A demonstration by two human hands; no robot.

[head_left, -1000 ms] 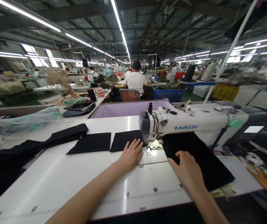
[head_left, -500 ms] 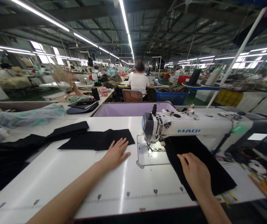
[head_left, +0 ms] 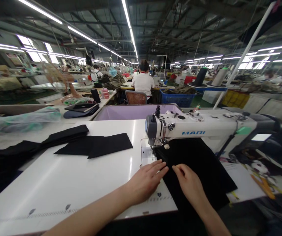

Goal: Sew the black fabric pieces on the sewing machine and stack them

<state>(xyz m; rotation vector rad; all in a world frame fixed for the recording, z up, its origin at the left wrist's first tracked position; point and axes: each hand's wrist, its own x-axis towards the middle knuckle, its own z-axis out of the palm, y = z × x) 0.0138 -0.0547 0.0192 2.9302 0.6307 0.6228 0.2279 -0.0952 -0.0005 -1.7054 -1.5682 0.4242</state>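
Note:
A large black fabric piece (head_left: 200, 160) lies under the arm of the white sewing machine (head_left: 192, 126), its left edge at the needle area. My right hand (head_left: 190, 182) is closed on this fabric, thumb and forefinger pinched together near its left side. Stretched out flat, my left hand (head_left: 145, 180) rests in front of the needle plate (head_left: 147, 155), its fingertips on the fabric's left edge. Two overlapping smaller black fabric pieces (head_left: 108, 145) lie on the white table (head_left: 94, 183), left of the machine, with no hand on them.
More black fabric (head_left: 15, 154) is heaped at the left. Orange-handled scissors (head_left: 264, 185) lie at the right. Behind the table stands a purple-lined bin (head_left: 131, 112); beyond it a person in a white shirt (head_left: 143, 82) sits. Thread cones (head_left: 200, 77) stand at the back right.
My left hand has left the smaller black pieces and moved right to the large fabric. My right hand has drawn the large fabric left, up to the needle area.

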